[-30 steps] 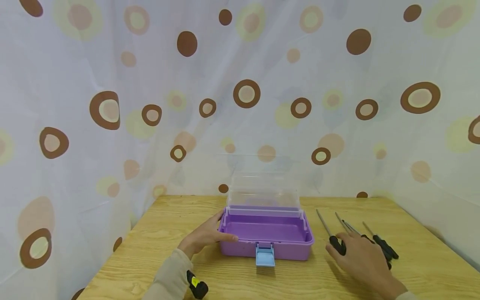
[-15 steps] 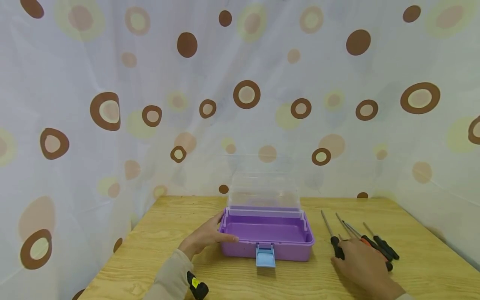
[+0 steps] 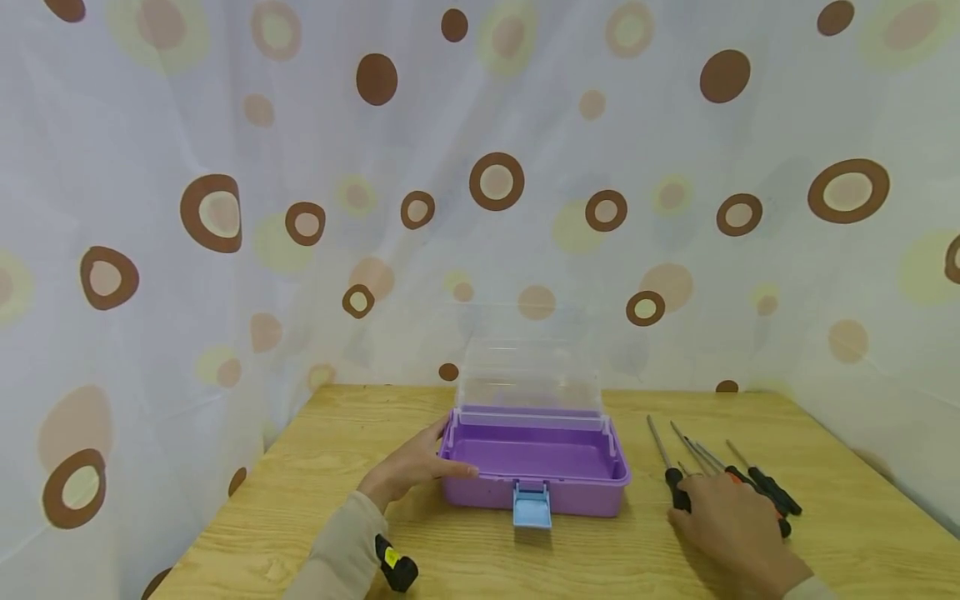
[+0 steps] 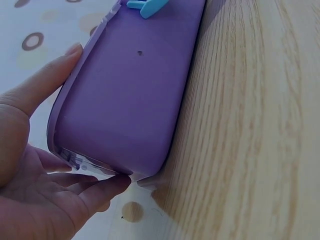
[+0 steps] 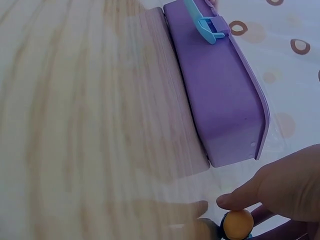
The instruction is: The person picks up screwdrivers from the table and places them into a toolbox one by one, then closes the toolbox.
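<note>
A purple plastic toolbox stands on the table, its clear lid tipped up and its blue latch hanging down in front. My left hand grips the box's left end; in the left wrist view the thumb lies at the rim and the fingers touch the end wall. To the right of the box, my right hand closes over screwdrivers. A black-handled screwdriver lies at the thumb. In the right wrist view an orange handle end shows between thumb and fingers; the palm side is hidden.
More screwdrivers with dark handles lie beside and partly under the right hand. A black object with a yellow patch is by the left sleeve, its kind unclear. A dotted curtain rises behind the wooden table.
The leftmost screwdriver has shifted right beside my right thumb, and my right hand has moved slightly right. My left hand stays on the toolbox.
</note>
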Motion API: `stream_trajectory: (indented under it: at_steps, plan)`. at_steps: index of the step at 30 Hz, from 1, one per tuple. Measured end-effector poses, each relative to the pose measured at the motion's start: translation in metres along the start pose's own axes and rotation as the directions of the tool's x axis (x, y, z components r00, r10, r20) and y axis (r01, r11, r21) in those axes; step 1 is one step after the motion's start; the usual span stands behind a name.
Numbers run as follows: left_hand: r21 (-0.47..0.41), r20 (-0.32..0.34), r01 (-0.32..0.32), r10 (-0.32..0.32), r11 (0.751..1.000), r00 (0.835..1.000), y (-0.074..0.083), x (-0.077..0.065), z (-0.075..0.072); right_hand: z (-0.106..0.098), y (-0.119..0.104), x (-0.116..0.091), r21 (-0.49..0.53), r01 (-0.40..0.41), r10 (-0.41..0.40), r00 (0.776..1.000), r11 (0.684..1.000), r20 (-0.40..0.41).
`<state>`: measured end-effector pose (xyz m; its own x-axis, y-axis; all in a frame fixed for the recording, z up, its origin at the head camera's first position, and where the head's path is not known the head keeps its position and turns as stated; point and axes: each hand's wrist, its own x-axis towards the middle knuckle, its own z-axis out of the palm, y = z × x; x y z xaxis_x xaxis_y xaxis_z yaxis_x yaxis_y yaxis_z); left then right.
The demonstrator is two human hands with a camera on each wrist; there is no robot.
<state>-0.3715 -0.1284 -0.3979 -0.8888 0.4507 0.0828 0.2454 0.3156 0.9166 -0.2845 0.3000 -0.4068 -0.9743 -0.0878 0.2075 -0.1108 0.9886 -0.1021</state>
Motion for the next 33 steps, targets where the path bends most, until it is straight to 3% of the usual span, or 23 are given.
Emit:
stream_trajectory:
  at_steps: [6,13,27,33]
  plan:
    - [-0.006,0.001,-0.006,0.006,1.000,1.000,0.000,0.000,0.000,0.003,0.002,0.000,0.016,0.015,-0.015,1.000,1.000,-0.002]
    - [0.001,-0.007,0.008,-0.008,1.000,1.000,0.001,-0.002,0.001,0.003,0.006,0.002,0.117,-0.090,0.084,0.995,0.989,0.055]
    - [-0.005,0.011,-0.001,0.002,1.000,1.000,0.003,-0.001,-0.001,-0.005,0.006,-0.001,0.152,-0.143,0.142,0.990,0.978,0.019]
    - [-0.020,0.018,-0.016,0.017,1.000,1.000,0.002,-0.001,0.000,-0.007,0.008,-0.004,0.194,-0.135,0.145,0.989,0.972,-0.039]
